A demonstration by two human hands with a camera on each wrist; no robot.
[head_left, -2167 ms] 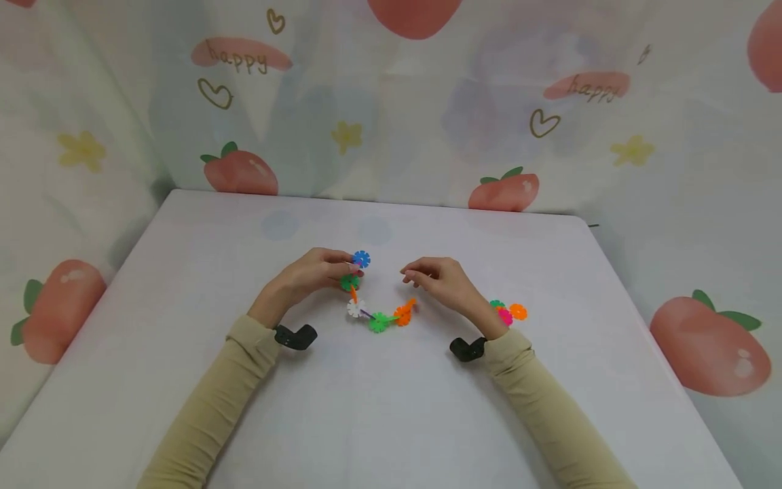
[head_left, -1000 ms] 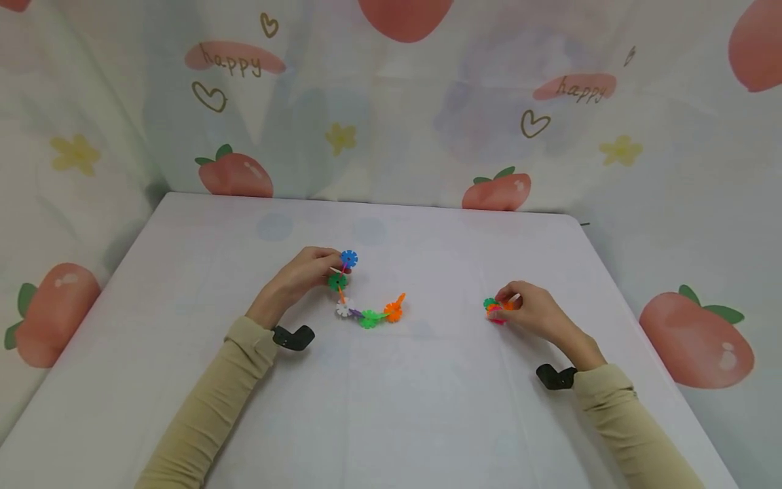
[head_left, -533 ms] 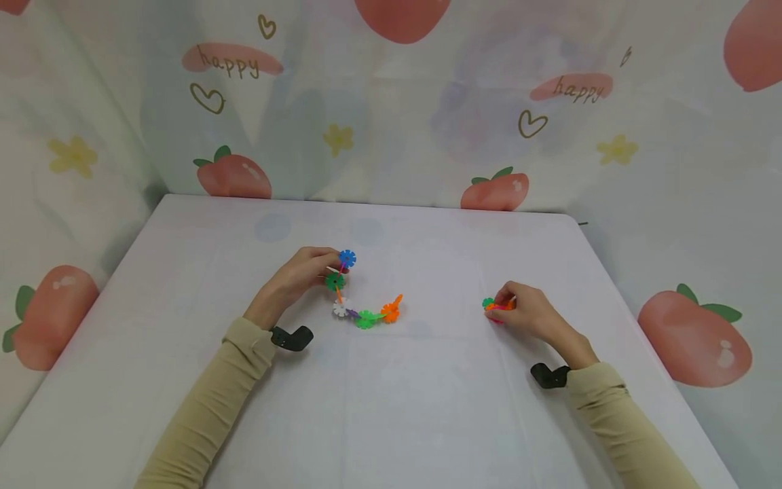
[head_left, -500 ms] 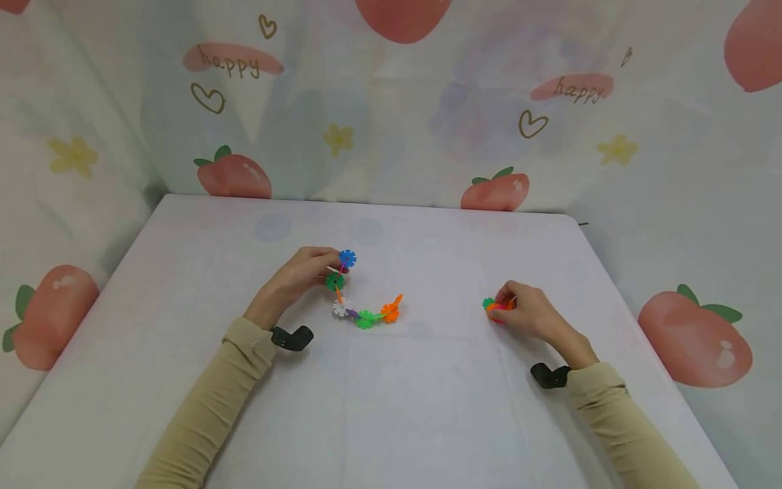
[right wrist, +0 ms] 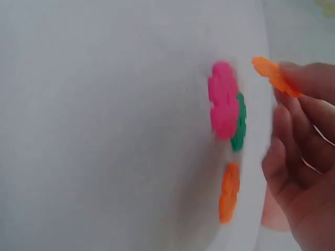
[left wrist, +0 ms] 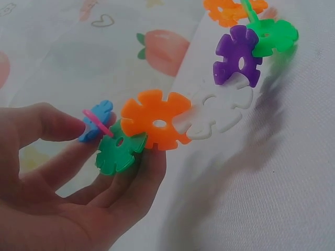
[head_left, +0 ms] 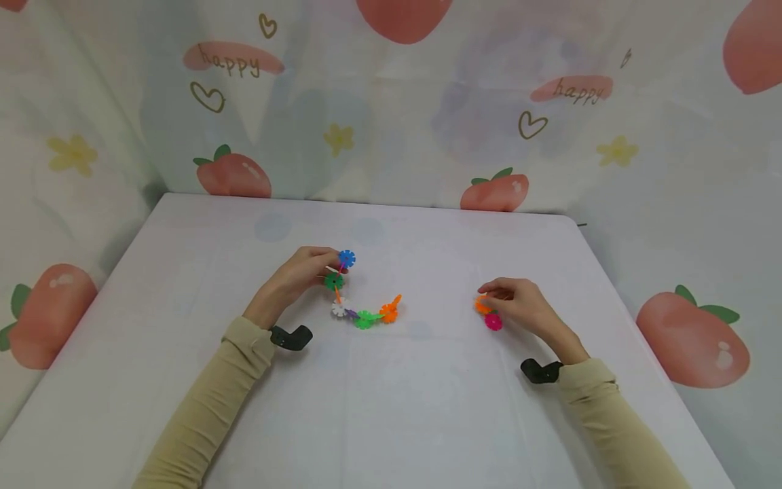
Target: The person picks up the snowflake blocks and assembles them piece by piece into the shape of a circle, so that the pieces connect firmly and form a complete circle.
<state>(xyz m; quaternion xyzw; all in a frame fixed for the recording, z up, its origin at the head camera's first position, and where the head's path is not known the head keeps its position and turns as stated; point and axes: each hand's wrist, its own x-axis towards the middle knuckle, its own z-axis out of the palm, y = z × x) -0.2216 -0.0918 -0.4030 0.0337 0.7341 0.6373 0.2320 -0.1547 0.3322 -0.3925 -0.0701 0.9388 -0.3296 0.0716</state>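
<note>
Near the table's middle, my left hand [head_left: 296,277] pinches the blue snowflake disc [left wrist: 97,123] at the end of a curved chain of interlocked discs. A pink disc joins the blue one to a dark green disc [head_left: 334,281]. Orange, white [left wrist: 217,112], purple [left wrist: 238,57] and light green [head_left: 364,320] discs follow, with orange ones [head_left: 389,312] at the far end. My right hand [head_left: 519,299] pinches a loose orange disc [right wrist: 275,76] between thumb and finger, raised off the table. Below it lie a pink disc [right wrist: 224,99], a green disc [right wrist: 241,123] and another orange disc [right wrist: 229,193].
A white cloth covers the table [head_left: 391,407]. Fabric printed with fruit and hearts [head_left: 391,102] hangs behind it and on both sides. A black wrist camera mount [head_left: 292,338] sits at my left wrist, another mount [head_left: 541,371] at my right.
My right hand has gone from beside the chain to the loose discs at the right, and has now lifted an orange one. The left hand and chain have barely moved.
</note>
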